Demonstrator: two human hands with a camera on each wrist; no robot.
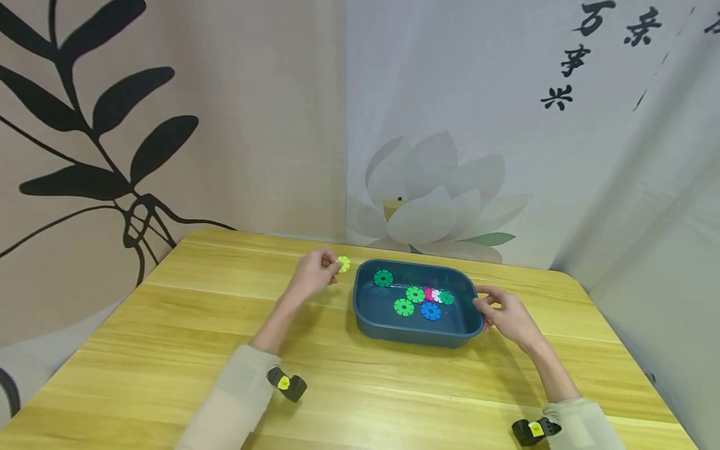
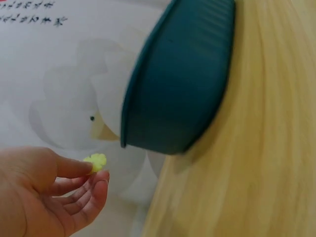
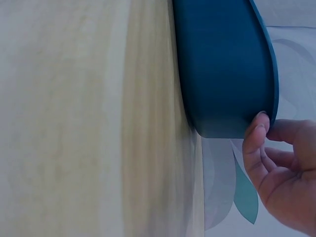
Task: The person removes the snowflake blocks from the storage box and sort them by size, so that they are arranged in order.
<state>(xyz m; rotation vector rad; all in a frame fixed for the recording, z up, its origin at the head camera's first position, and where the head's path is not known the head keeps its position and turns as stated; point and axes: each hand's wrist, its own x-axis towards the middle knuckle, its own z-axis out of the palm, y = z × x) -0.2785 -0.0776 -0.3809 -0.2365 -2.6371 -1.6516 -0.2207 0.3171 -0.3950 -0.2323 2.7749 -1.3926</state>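
Note:
My left hand (image 1: 312,273) pinches a yellow snowflake disc (image 1: 344,264) between thumb and fingers, just left of a dark blue plastic bin (image 1: 407,333). The left wrist view shows the same disc (image 2: 97,161) at the fingertips, apart from the bin's side wall (image 2: 173,94). At the bin's right end, my right hand (image 1: 509,315) grips the rim, with the thumb over the edge and fingers against the outer wall (image 3: 229,74). Inside lie a dark green disc (image 1: 384,279), light green discs (image 1: 404,307), a blue disc (image 1: 431,311), and a pink disc (image 1: 429,294) beside white and green ones.
The bin stands on a wood-grain table (image 1: 337,387) towards its far edge. A curtain (image 1: 270,125) printed with leaves, a lotus and dark characters hangs right behind the table. Black wrist cameras (image 1: 289,383) are strapped at both sleeves.

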